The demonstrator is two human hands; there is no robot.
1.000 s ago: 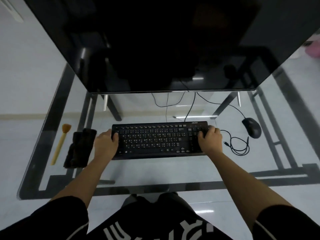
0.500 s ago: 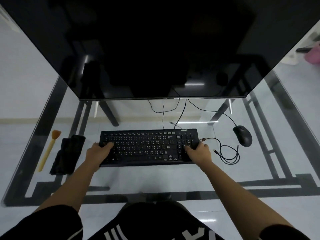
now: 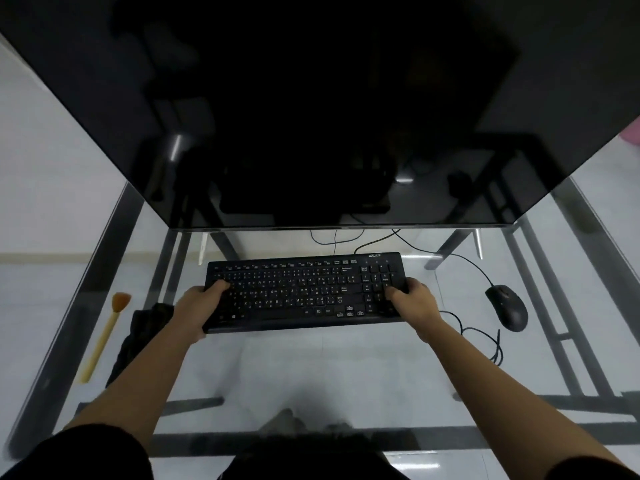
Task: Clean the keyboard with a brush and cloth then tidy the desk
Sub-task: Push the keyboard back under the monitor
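Grips the flat black keyboard (image 3: 304, 292) at both ends: left hand (image 3: 199, 311) curled round the left edge with the thumb on the keys, right hand (image 3: 414, 301) curled round the right edge the same way. Cannot tell if lifted or lying on the clear glass surface (image 3: 311, 368), just in front of the big dark screen (image 3: 311, 116). Off to the left, side by side: a yellow-handled brush with a fluffy orange tip (image 3: 104, 337) and a crumpled black cloth (image 3: 138, 337), partly hidden by the left arm. Off to the right, a black mouse (image 3: 507, 308) with a loopy cord
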